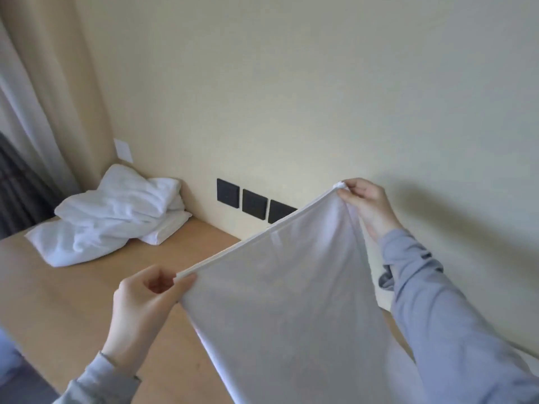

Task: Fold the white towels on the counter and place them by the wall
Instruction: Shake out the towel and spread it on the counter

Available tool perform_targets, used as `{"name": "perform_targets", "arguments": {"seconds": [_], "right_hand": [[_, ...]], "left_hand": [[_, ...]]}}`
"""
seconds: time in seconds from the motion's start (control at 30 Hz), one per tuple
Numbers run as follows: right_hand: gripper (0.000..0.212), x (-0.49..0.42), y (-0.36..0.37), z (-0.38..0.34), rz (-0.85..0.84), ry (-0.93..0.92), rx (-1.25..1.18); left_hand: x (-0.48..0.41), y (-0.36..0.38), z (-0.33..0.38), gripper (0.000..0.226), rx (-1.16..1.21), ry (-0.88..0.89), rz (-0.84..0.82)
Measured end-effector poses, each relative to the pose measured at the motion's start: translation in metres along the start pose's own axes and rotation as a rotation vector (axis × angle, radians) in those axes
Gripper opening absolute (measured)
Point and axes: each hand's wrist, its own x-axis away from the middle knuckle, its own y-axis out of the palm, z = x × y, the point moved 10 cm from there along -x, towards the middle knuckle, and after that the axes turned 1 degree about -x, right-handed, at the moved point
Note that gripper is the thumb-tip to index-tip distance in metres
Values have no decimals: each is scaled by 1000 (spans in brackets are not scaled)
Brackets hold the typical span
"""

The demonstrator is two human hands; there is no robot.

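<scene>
So the towel [291, 287] is up in the air right now, held out over the table [73, 301] by its top edge. The left hand [140, 310] has one corner pinched between thumb and fingers [183, 284], and the right hand [367, 205] has the other corner nipped tight, fingers [350, 188] closed on a little bunch of cloth. The right corner sits higher and closer to the wall [291, 97], so the hem runs taut on a slant and the rest hangs down loose and mostly smooth.

Pretty sure that's the point of holding it like this: stretch the edge, let the weight pull the wrinkles out, find the corners before you make the first fold. My guess is that fold hasn't happened yet, since it looks like one open layer.

The rest of the job is the pile [110, 217], crumpled in the far corner of the table, right up against the wall beside the curtain [43, 97]. There's something flatter poking out underneath that could be a folded one, can't say for sure. Three black sockets [253, 205] sit low on the wall between the pile and the held towel, so there's open wall there to stack against.
</scene>
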Motion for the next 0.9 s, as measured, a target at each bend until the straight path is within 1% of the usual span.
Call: {"name": "perform_targets", "arguments": {"seconds": [0.07,0.13,0.2,0.3,0.37,0.47,0.57,0.67,0.83,0.9], "right_hand": [[11,7,56,66,-26,110,-4],[9,8,112,114,-48,178,1],[6,-1,171,146,-81,202,17],[4,-23,255,172,-128,204,51],[2,-36,310,190,-164,203,94],[7,-50,389,230,-255,224,187],[9,-56,447,270,-350,245,260],[11,-62,483,296,-371,216,345],[11,-75,533,307,-380,48,490],[13,-77,548,302,-383,-15,533]], "left_hand": [[-11,-18,-69,18,-105,-118,33],[-22,-39,-126,20,-161,-214,60],[-35,-67,-177,22,-168,-305,114],[-54,-107,-233,21,-167,-397,172],[-65,-126,-264,19,-185,-449,146],[-79,-145,-308,20,-253,-522,67],[-90,-156,-340,19,-363,-555,22],[-105,-169,-361,20,-442,-562,47],[-134,-184,-372,16,-754,-437,5],[-143,-188,-371,10,-903,-371,16]]}}
